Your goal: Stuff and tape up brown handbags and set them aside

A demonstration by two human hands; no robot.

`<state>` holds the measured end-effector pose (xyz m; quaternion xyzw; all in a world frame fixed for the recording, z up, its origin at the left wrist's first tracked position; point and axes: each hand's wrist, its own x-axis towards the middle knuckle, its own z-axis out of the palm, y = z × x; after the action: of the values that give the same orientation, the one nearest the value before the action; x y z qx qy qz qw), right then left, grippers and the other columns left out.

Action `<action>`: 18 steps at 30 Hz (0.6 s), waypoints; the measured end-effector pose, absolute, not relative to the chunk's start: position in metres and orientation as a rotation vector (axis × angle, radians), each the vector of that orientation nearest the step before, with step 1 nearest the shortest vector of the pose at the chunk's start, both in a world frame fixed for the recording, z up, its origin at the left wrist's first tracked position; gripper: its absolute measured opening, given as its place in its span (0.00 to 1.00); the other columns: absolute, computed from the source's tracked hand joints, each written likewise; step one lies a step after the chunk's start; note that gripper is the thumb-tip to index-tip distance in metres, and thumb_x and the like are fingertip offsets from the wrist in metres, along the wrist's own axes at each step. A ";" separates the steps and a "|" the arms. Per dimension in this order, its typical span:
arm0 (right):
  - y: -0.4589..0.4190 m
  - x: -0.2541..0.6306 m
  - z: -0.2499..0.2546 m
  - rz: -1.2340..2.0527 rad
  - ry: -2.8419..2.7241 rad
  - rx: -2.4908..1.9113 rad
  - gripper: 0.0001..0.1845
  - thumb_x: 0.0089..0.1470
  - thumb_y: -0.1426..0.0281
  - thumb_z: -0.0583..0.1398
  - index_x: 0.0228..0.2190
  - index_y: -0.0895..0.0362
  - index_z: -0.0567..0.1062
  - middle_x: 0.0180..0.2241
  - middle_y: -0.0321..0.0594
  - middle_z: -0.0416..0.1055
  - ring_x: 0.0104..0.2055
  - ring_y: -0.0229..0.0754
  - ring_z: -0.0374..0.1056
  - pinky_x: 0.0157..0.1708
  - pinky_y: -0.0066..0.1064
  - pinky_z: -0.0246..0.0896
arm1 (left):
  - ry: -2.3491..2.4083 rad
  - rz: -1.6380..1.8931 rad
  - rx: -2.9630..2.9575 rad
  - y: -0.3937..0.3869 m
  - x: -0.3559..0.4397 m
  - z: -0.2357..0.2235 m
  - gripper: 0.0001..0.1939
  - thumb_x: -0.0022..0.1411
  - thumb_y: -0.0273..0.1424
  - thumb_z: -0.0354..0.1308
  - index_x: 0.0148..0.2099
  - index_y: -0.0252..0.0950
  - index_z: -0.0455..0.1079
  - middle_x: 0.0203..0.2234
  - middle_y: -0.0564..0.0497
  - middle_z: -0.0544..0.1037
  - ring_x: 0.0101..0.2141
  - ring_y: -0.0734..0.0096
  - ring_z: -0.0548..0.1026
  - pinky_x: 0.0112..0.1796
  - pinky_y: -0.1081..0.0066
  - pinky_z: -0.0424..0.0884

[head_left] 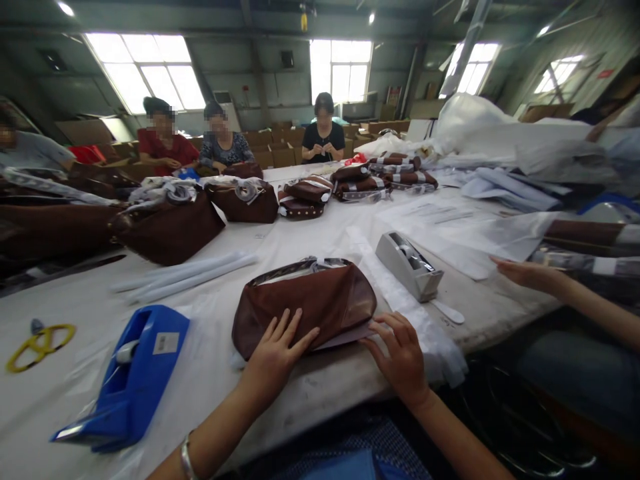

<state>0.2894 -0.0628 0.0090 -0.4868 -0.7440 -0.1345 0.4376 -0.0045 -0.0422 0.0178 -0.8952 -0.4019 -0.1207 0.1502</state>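
Observation:
A dark brown handbag (330,293) lies on its side on the white-covered table in front of me, its strap wrapped in pale material along the far edge. My left hand (275,353) rests on the bag's near face, fingers spread and flat. At the bag's near right corner, my right hand (400,353) has its thumb and fingers curled together. They pinch the end of a pale sheet (345,337) that shows along the bag's lower edge. The fingertips partly hide the contact.
A grey tape dispenser (407,267) stands beyond the bag; a blue tape dispenser (145,373) and yellow-handled scissors (43,347) lie left. Rolled white sheets (190,277) and several brown bags (170,230) sit farther back. A co-worker's hand (525,273) reaches in from the right.

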 end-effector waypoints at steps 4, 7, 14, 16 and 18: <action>-0.061 0.284 0.018 -0.367 -2.095 -1.068 0.22 0.59 0.75 0.63 0.55 0.51 0.71 0.55 0.41 0.72 0.62 0.51 0.62 0.64 0.51 0.54 | -1.198 -0.452 -2.496 -0.050 0.002 0.009 0.38 0.63 0.18 0.50 0.71 0.50 0.51 0.68 0.41 0.56 0.67 0.45 0.55 0.58 0.46 0.65; -0.053 0.283 0.016 -0.283 -2.233 -1.039 0.23 0.64 0.78 0.57 0.57 0.47 0.71 0.54 0.35 0.74 0.56 0.45 0.67 0.60 0.45 0.57 | -1.203 -0.497 -2.469 -0.054 0.005 0.003 0.35 0.64 0.20 0.50 0.70 0.51 0.54 0.68 0.44 0.59 0.67 0.47 0.56 0.58 0.46 0.65; -0.042 0.288 0.005 -0.252 -2.205 -0.981 0.20 0.66 0.74 0.53 0.52 0.45 0.76 0.47 0.34 0.78 0.44 0.42 0.71 0.47 0.37 0.63 | -1.300 -0.505 -2.431 -0.057 0.029 0.011 0.24 0.65 0.37 0.56 0.63 0.43 0.66 0.70 0.42 0.53 0.68 0.47 0.52 0.61 0.43 0.56; -0.037 0.294 0.001 -0.346 -2.249 -0.928 0.21 0.66 0.74 0.51 0.54 0.46 0.75 0.48 0.34 0.78 0.44 0.42 0.71 0.47 0.36 0.63 | -1.303 -0.444 -2.420 -0.053 0.040 0.018 0.25 0.64 0.41 0.57 0.61 0.39 0.67 0.71 0.41 0.48 0.69 0.46 0.49 0.61 0.44 0.56; -0.031 0.301 -0.006 -0.469 -2.259 -0.847 0.23 0.65 0.74 0.50 0.56 0.46 0.73 0.49 0.32 0.78 0.44 0.41 0.72 0.47 0.35 0.63 | -1.202 -0.467 -2.348 -0.046 0.049 0.020 0.27 0.66 0.43 0.55 0.64 0.42 0.64 0.71 0.42 0.48 0.68 0.47 0.50 0.62 0.45 0.53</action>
<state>0.3008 -0.0305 -0.0064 -0.3246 -0.8660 -0.1796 0.3352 0.0489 -0.0456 0.0200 -0.8531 -0.4368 -0.1696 0.2294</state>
